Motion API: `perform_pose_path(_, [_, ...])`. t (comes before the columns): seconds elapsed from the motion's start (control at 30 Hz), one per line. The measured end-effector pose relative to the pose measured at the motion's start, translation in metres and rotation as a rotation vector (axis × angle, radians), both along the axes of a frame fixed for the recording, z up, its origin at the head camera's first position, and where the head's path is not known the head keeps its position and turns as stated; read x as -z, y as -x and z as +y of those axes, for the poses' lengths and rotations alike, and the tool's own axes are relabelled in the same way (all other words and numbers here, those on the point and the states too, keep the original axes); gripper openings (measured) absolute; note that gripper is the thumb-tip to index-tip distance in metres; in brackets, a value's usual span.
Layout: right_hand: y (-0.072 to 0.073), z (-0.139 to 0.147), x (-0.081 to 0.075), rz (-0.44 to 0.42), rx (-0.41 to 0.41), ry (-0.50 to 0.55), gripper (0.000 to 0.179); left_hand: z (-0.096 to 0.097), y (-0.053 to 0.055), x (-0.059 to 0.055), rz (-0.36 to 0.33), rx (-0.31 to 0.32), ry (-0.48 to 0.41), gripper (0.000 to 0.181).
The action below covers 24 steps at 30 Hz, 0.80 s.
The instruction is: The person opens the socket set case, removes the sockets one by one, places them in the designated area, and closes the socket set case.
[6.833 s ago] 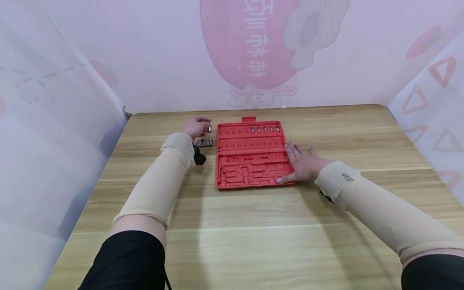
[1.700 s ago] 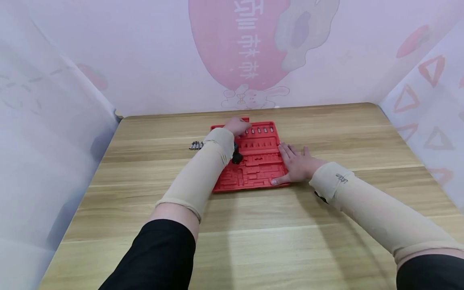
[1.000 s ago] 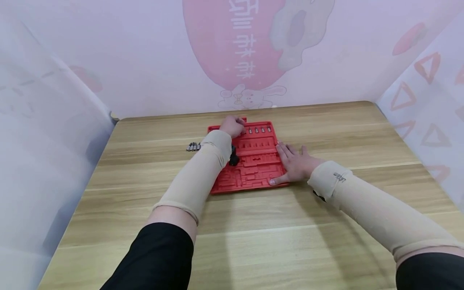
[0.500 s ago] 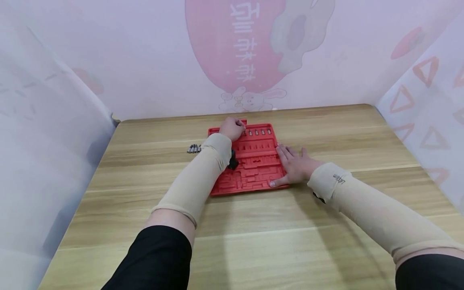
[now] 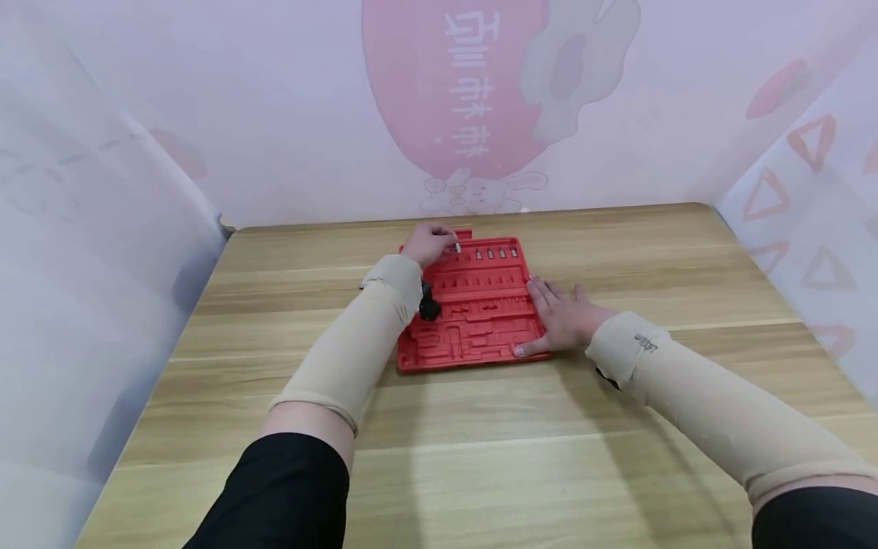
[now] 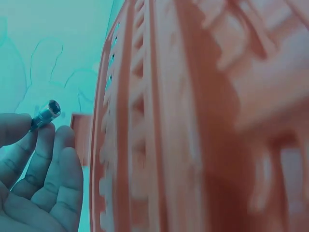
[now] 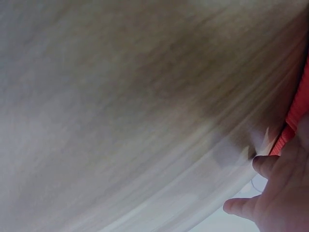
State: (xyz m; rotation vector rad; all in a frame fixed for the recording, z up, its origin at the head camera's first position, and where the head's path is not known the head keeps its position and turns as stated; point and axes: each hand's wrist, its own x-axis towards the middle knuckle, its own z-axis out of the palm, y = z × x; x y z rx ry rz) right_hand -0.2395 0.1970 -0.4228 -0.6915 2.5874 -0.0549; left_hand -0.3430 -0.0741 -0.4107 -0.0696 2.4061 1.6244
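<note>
A small shiny metal socket (image 6: 47,115) is pinched between the thumb and fingers of my left hand (image 6: 41,174), its recessed end showing in the left wrist view. That hand (image 5: 428,244) hovers over the upper left part of an opened red plastic case (image 5: 480,282). Several more sockets (image 5: 490,253) stand in the right part of the case's far row. My right hand (image 5: 565,316) lies with fingers spread on the case's right edge, thumb on its near right corner. In the right wrist view, the right hand (image 7: 285,193) shows only in part.
The case lies flat on a wooden table (image 5: 480,442), with its red latch tab (image 5: 464,234) towards the far edge. Printed cloth walls (image 5: 288,114) rise behind the table and on both sides. My left sleeve (image 5: 343,343) covers the area left of the case.
My left hand came from the case's left side to its far row, then drew slightly left with a socket. The row's leftmost socket no longer shows there. The right hand stayed put.
</note>
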Motion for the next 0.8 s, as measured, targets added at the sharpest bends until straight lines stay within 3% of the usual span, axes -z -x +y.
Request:
perform_pose_path(0.23, [0.002,0.003,0.005,-0.007,0.001,-0.002,0.138,-0.02,-0.004,-0.003,0.011,-0.045,-0.034,0.03])
perform_pose_path(0.5, [0.001,0.003,0.002,-0.019,0.008,-0.003,0.138,-0.047,-0.008,-0.005,-0.026,-0.104,-0.078,0.034])
perform_pose_path(0.8, [-0.001,0.002,0.002,-0.01,-0.004,0.009,0.137,-0.088,-0.012,-0.004,-0.033,-0.192,-0.158,0.039])
